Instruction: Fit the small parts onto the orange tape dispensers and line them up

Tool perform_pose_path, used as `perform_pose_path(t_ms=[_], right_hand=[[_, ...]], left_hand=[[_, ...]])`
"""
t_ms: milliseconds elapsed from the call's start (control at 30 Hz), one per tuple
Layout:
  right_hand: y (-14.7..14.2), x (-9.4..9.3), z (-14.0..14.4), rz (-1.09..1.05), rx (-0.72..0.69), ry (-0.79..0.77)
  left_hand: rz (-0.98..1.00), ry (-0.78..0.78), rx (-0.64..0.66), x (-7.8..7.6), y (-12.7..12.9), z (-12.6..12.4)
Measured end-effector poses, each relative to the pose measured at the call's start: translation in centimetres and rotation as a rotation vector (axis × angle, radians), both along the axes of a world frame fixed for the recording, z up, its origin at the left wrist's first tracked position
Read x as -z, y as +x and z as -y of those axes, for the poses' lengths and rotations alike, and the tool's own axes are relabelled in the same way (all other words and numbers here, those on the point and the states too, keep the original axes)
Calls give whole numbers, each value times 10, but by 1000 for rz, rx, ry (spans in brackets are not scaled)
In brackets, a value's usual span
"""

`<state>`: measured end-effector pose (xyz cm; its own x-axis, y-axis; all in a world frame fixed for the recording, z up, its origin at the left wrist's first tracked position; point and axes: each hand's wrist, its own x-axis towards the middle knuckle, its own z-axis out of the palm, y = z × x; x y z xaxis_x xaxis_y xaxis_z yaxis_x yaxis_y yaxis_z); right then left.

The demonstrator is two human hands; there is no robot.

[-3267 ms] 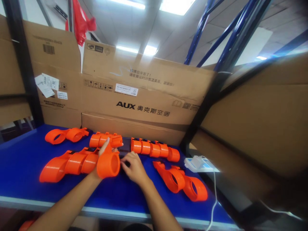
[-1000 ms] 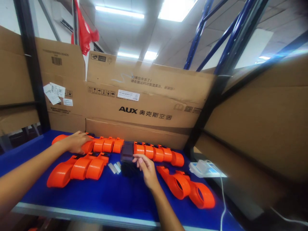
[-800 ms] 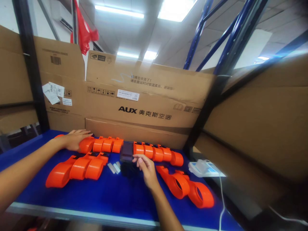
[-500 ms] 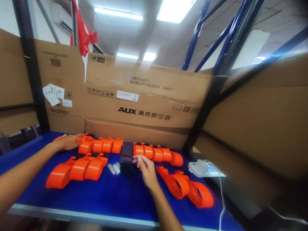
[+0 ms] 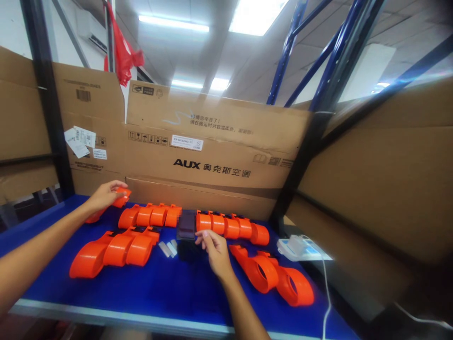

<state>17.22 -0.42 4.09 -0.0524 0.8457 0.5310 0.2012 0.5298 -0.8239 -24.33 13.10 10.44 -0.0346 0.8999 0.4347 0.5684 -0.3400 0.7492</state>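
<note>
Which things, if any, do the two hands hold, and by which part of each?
The left hand has its grip on one end of an orange ring piece, lifted off the blue table. The right hand touches the dark block at its lower edge; a true grip cannot be told.

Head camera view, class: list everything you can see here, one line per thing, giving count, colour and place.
Ring piece: one, orange, lifted at far left in the left hand.
Ring assemblies: four, orange, on the table: back left, back right, front left, front right.
Black block: one, dark, between the back assemblies.
Small strips: a few, pale, left of the block.
White device: one, with cable, right table edge.
Table: one, blue top.
AUX carton: one, brown, behind the table.
Red bag: one, hanging top left.
Left hand: grips the ring piece.
Right hand: fingertips at the black block.
</note>
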Motion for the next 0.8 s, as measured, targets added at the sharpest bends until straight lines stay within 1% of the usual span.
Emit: perform_pose_path(t_ms=[67,133,200,233,300,333,400,500,567,633,700,767,800], right_hand=[[-1,-1,0,-1,1,5],[-1,-2,0,-7,3,7],[-2,-2,0,-14,-2,3],[-3,-2,0,-21,-9,-4],[-4,-1,-1,-60,-32,-31],[-5,-1,-2,-95,-54,-50],[-7,0,-3,-197,-123,-96],[-7,1,-4,-376,-225,-156],[-5,1,-5,-476,-207,-174],[-2,2,-7,-544,-130,-168],[2,2,-9,-576,-61,-146],[4,1,-10,-584,-25,-122],[4,1,-11,-579,-18,-113]], left_hand=[[116,68,16,-18,8,5],[199,149,23,-37,23,18],[270,204,75,-52,48,38],[298,215,119,-58,63,51],[345,230,209,-62,97,81],[373,247,255,-61,114,97],[377,239,372,-50,147,128],[294,194,514,-23,187,167],[231,128,609,-3,205,184],[202,93,668,14,216,192],[177,77,708,26,220,192],[187,78,699,34,221,184],[219,80,671,36,222,178]])
